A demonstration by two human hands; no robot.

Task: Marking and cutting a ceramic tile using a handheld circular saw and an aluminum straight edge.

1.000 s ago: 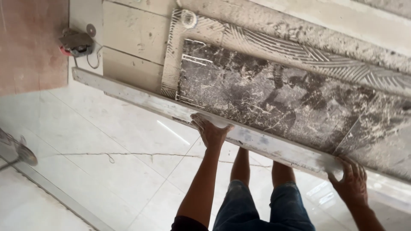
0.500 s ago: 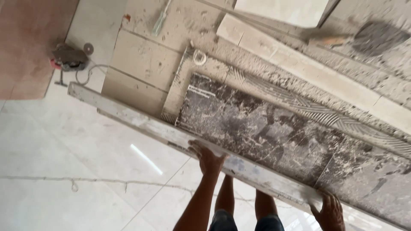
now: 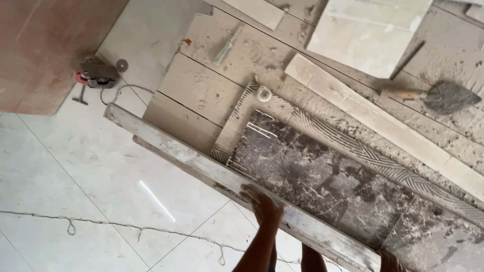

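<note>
Mortar ridges, combed grey in a herringbone band (image 3: 353, 146), run along the far side of the dark marbled slab (image 3: 322, 186) we are working over, and that wet bed is where we judge trouble could start. Our left hand (image 3: 264, 209) lies flat with fingers spread on the long pale mortar-smeared straightedge (image 3: 201, 163), pressing it down rather than clamping it; the straightedge lies diagonally along the slab's near edge, over the glossy white floor tiles (image 3: 75, 176). Our right hand (image 3: 393, 262) barely shows at the bottom edge, touching the same straightedge, and we cannot tell how its fingers are set. With only an open palm on it, the straightedge could skate sideways and drag the slab off line. Uneven pressure between the two hands might rock one end lower. The pointed steel trowel with wooden handle (image 3: 438, 95) and the small angle grinder with trailing cord (image 3: 96, 74) lie well apart.
</note>
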